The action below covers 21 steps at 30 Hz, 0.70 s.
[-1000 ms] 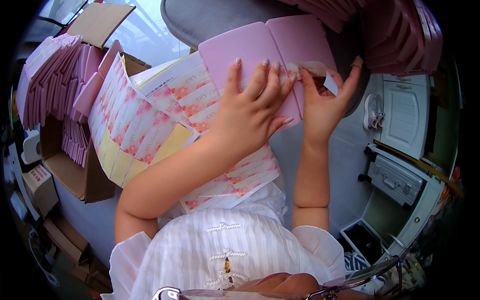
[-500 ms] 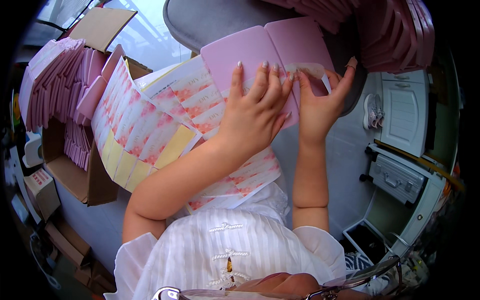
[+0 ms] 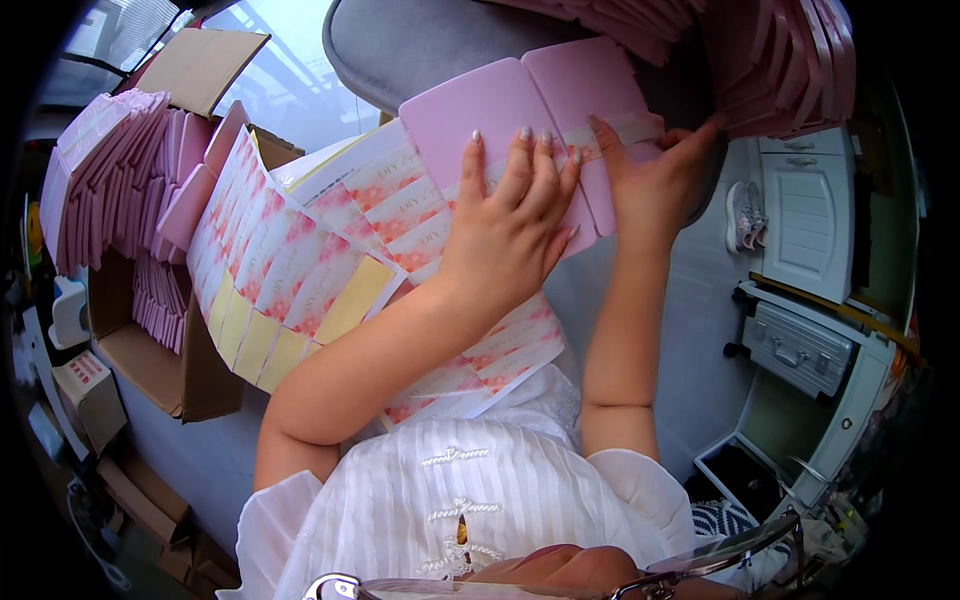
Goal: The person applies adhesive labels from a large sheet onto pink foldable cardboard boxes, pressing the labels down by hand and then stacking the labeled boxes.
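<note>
A flat pink card box (image 3: 480, 105) with two panels lies over my lap and the grey cushion. My left hand (image 3: 505, 215) rests on its left panel, fingers spread and pressed down. A pale label strip (image 3: 635, 130) crosses the right panel from the seam to the outer edge. On that strip lies the thumb of my right hand (image 3: 655, 185), with the fingers stretched toward the right edge, some partly hidden. Sheets of pink floral stickers (image 3: 270, 250) cover my lap, under my left forearm; yellowish backing shows where stickers are gone.
Left, an open cardboard box (image 3: 150, 370) holds stacked pink flat boxes (image 3: 100, 190). More pink boxes (image 3: 780, 70) are piled at the far right on the grey cushion (image 3: 420, 50). A white cabinet (image 3: 805, 225), shoes (image 3: 742, 215) and a silver case (image 3: 795, 350) stand to the right.
My right hand has moved right and laid the lifted end of the label down across the right panel. My left hand stays in place.
</note>
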{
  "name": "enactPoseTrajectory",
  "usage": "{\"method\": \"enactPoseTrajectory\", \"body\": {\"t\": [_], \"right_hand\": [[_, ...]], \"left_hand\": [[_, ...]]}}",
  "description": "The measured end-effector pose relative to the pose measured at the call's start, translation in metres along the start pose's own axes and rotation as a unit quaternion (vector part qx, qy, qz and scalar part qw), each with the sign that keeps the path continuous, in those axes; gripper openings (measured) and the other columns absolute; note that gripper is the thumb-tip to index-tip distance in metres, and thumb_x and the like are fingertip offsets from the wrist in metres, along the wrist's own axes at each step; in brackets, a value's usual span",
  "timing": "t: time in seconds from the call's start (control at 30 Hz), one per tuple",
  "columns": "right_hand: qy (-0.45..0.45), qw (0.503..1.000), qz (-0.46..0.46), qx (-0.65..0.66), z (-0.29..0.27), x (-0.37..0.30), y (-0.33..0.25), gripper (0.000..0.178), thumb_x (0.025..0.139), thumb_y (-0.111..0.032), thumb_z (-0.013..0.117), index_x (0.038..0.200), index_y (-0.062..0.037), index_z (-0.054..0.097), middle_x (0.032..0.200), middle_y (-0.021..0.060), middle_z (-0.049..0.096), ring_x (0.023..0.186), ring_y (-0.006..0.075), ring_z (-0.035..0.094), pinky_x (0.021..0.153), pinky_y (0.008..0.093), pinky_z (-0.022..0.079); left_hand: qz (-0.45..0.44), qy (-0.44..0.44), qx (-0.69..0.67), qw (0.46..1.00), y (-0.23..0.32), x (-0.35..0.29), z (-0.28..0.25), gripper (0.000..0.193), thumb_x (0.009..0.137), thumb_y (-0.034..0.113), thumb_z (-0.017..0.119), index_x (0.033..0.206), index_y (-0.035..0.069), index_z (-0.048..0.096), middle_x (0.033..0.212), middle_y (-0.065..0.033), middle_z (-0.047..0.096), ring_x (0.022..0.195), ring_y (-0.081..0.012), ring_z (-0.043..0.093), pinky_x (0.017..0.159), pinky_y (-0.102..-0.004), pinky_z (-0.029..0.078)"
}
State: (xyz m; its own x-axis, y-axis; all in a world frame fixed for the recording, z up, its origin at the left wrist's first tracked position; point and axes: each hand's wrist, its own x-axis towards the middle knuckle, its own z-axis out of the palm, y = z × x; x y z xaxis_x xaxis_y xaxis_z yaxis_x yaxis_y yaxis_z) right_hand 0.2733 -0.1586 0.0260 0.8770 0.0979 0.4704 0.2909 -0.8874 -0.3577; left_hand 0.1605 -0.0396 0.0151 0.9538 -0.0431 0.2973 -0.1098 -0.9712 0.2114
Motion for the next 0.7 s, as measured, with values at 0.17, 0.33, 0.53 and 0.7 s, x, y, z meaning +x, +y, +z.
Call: {"method": "enactPoseTrajectory", "body": {"t": [0.17,0.33,0.53,0.7], "right_hand": [[-0.07,0.993,0.063,-0.07,0.015,0.027,0.026,0.095,0.072,-0.052,0.071,0.141,-0.0045,0.028,0.098,0.0201,0.062,0.087,0.037,0.062,0.074,0.0425,0.048],[-0.061,0.997,0.008,-0.051,0.023,0.041,0.057,0.081,0.078,-0.047,0.067,0.139,-0.0062,0.034,0.107,0.0208,0.062,0.095,0.0379,0.061,0.078,0.0435,0.048],[-0.102,0.995,-0.006,-0.016,0.003,0.028,0.03,0.079,0.078,-0.04,0.069,0.139,-0.0033,0.035,0.087,0.0145,0.058,0.076,0.0289,0.057,0.069,0.0379,0.046],[-0.084,0.993,-0.051,0.06,0.018,0.034,0.057,0.067,0.082,-0.023,0.068,0.138,-0.0031,0.037,0.077,0.0122,0.052,0.067,0.0234,0.05,0.066,0.0358,0.044]], "left_hand": [[-0.006,-0.003,0.007,1.0,-0.001,-0.001,-0.003,0.066,0.082,0.036,0.057,0.14,0.01,0.037,0.133,-0.0168,0.041,0.126,-0.0315,0.038,0.102,-0.0574,0.025],[-0.004,0.009,-0.012,1.0,0.0,-0.001,-0.002,0.067,0.082,0.036,0.058,0.139,0.009,0.037,0.133,-0.0162,0.042,0.126,-0.0306,0.038,0.103,-0.0568,0.025],[-0.002,0.013,-0.036,0.999,-0.003,-0.004,-0.002,0.063,0.083,0.036,0.058,0.134,0.004,0.042,0.135,-0.0177,0.04,0.128,-0.0323,0.036,0.105,-0.0568,0.024],[-0.004,0.012,-0.186,0.983,-0.019,-0.027,-0.042,0.051,0.083,0.029,0.061,0.125,0.001,0.049,0.135,-0.0193,0.04,0.127,-0.0346,0.037,0.104,-0.0553,0.027]]}}
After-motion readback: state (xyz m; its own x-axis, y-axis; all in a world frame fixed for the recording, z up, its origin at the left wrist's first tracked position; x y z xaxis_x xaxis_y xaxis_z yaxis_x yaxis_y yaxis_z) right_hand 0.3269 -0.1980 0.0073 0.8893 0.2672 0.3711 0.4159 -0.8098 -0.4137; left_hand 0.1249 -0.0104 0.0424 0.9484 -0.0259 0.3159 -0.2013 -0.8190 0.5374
